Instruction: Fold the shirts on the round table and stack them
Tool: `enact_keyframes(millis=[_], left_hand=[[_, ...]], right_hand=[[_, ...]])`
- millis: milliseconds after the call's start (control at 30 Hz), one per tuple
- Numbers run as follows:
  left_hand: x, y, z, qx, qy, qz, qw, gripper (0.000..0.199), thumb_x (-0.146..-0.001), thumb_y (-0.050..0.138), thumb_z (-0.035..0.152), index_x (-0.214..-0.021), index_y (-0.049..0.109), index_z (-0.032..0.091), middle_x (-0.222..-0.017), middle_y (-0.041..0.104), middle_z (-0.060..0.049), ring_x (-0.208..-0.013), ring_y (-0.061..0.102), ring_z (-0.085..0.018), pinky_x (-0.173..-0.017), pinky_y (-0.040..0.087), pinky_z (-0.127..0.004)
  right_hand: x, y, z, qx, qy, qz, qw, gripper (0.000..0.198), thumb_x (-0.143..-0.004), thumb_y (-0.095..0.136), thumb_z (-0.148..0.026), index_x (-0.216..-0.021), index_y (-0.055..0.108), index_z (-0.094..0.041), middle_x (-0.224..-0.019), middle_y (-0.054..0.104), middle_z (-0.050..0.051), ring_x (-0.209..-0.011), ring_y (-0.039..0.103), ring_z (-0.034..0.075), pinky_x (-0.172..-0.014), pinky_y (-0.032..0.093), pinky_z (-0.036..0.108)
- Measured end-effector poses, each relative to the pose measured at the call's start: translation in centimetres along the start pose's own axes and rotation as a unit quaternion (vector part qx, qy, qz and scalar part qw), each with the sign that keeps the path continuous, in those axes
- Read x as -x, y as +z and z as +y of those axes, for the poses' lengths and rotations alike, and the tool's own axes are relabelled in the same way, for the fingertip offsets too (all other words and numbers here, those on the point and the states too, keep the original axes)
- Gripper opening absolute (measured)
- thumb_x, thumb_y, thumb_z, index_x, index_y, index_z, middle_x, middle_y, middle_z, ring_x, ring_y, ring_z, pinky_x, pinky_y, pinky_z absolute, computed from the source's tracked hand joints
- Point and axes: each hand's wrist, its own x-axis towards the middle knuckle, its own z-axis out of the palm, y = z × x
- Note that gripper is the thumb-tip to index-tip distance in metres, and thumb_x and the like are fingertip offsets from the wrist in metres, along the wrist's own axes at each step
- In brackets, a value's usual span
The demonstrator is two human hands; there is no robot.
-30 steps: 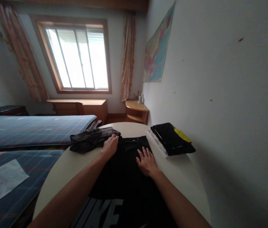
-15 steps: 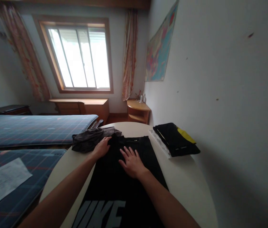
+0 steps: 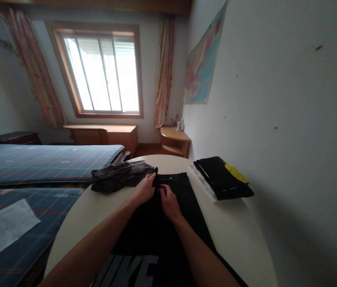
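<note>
A black T-shirt (image 3: 144, 227) with large grey "NIKE" lettering lies lengthwise on the round cream table (image 3: 87, 219), its collar end away from me. My left hand (image 3: 145, 188) is closed on the shirt's far left edge, with a bit of dark cloth sticking up at the fingertips. Close beside it, my right hand (image 3: 170, 202) has its fingers curled down onto the fabric just below the collar, pinching it. Just left of my left hand lies a crumpled dark grey garment (image 3: 116, 177).
On the table's right side sits a stack of folded clothes (image 3: 220, 177), black and yellow over white, near the wall. Left of the table stand beds with blue plaid mattresses (image 3: 48, 161), one bearing a paper sheet (image 3: 6, 229). A small corner shelf (image 3: 174, 135) stands beyond.
My left hand has moved right along the shirt's far edge, bringing the left side inward. My right hand, flat with fingers spread before, has curled its fingers in beside the left.
</note>
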Motion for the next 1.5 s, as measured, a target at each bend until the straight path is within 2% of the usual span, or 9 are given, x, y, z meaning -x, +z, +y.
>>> enact_keyframes(millis=[133,267,533,700,933,1167,1333,1400,1500], left_hand=[[0.1,2.4,2.4,-0.003,-0.005,-0.04,0.999,0.076,-0.075,0.058,0.004,-0.148,0.036,0.008,-0.15,0.045,-0.019,-0.138,0.045,-0.027,-0.111,0.039,-0.032],[0.8,4.2,3.2,-0.01,-0.001,-0.076,0.997,0.084,-0.07,0.064,0.005,-0.148,0.034,0.008,-0.151,0.043,-0.02,-0.137,0.045,-0.027,-0.111,0.038,-0.031],[5.3,1.0,4.7,-0.103,-0.067,-0.098,0.988,0.049,-0.076,0.065,0.032,-0.12,0.053,0.014,-0.122,0.064,-0.018,-0.114,0.062,-0.035,-0.092,0.049,-0.04],[8.6,-0.4,4.7,-0.153,-0.076,-0.164,0.972,0.044,-0.077,0.059,0.019,-0.12,0.05,0.017,-0.11,0.071,-0.017,-0.104,0.068,-0.033,-0.084,0.049,-0.038],[9.0,0.2,5.4,-0.051,-0.055,-0.09,0.993,0.018,-0.088,0.053,0.017,-0.105,0.051,0.022,-0.105,0.07,-0.009,-0.099,0.068,-0.025,-0.077,0.047,-0.031],[10.1,1.7,4.9,-0.007,-0.043,-0.136,0.99,0.034,-0.075,0.066,0.012,-0.105,0.052,0.023,-0.115,0.064,-0.008,-0.103,0.064,-0.024,-0.086,0.046,-0.031],[9.2,1.3,4.6,0.043,-0.029,-0.073,0.996,0.02,-0.078,0.058,0.006,-0.087,0.053,0.023,-0.093,0.068,-0.002,-0.088,0.063,-0.019,-0.078,0.044,-0.027],[8.8,1.5,4.7,0.074,-0.029,-0.041,0.996,0.014,-0.081,0.059,0.01,-0.084,0.054,0.023,-0.09,0.068,-0.001,-0.085,0.064,-0.018,-0.075,0.043,-0.026],[8.8,2.3,4.6,0.117,-0.025,-0.042,0.992,0.011,-0.082,0.058,0.012,-0.083,0.057,0.023,-0.087,0.069,0.0,-0.08,0.065,-0.017,-0.072,0.044,-0.025]], right_hand=[[-0.5,-0.9,0.0,-0.036,0.026,0.124,0.991,0.042,-0.099,0.028,-0.034,-0.127,0.051,-0.014,-0.115,0.069,0.013,-0.105,0.066,0.02,-0.093,0.049,0.031],[-0.5,-2.1,-0.3,-0.013,0.002,0.175,0.984,0.037,-0.094,0.033,-0.027,-0.122,0.054,-0.015,-0.117,0.068,0.013,-0.103,0.065,0.02,-0.093,0.049,0.031],[0.2,-2.7,1.1,0.204,0.03,0.03,0.978,0.037,-0.095,0.044,-0.029,-0.127,0.062,-0.024,-0.106,0.073,0.005,-0.102,0.064,0.023,-0.092,0.046,0.034],[0.5,-2.0,1.0,0.231,-0.004,0.002,0.973,0.031,-0.094,0.05,-0.038,-0.117,0.07,-0.03,-0.114,0.073,0.003,-0.115,0.06,0.023,-0.099,0.041,0.038],[0.2,-1.2,1.6,0.239,-0.045,-0.039,0.969,0.049,-0.097,0.044,-0.036,-0.144,0.05,-0.023,-0.142,0.057,0.006,-0.135,0.046,0.023,-0.113,0.028,0.042],[0.1,-1.1,2.2,0.271,-0.05,-0.044,0.96,0.048,-0.094,0.049,-0.033,-0.141,0.054,-0.026,-0.136,0.061,0.006,-0.131,0.047,0.024,-0.112,0.031,0.037],[0.1,-0.9,2.1,0.28,-0.044,-0.08,0.956,0.055,-0.097,0.043,-0.03,-0.151,0.038,-0.028,-0.147,0.053,0.001,-0.141,0.036,0.026,-0.117,0.023,0.044],[0.0,-0.9,2.0,0.274,-0.04,-0.057,0.959,0.058,-0.095,0.046,-0.028,-0.152,0.036,-0.025,-0.146,0.053,0.004,-0.139,0.039,0.026,-0.115,0.027,0.041],[-0.1,-0.9,1.9,0.244,-0.037,0.0,0.969,0.047,-0.093,0.048,-0.026,-0.139,0.054,-0.019,-0.13,0.064,0.009,-0.124,0.054,0.024,-0.107,0.038,0.035]])
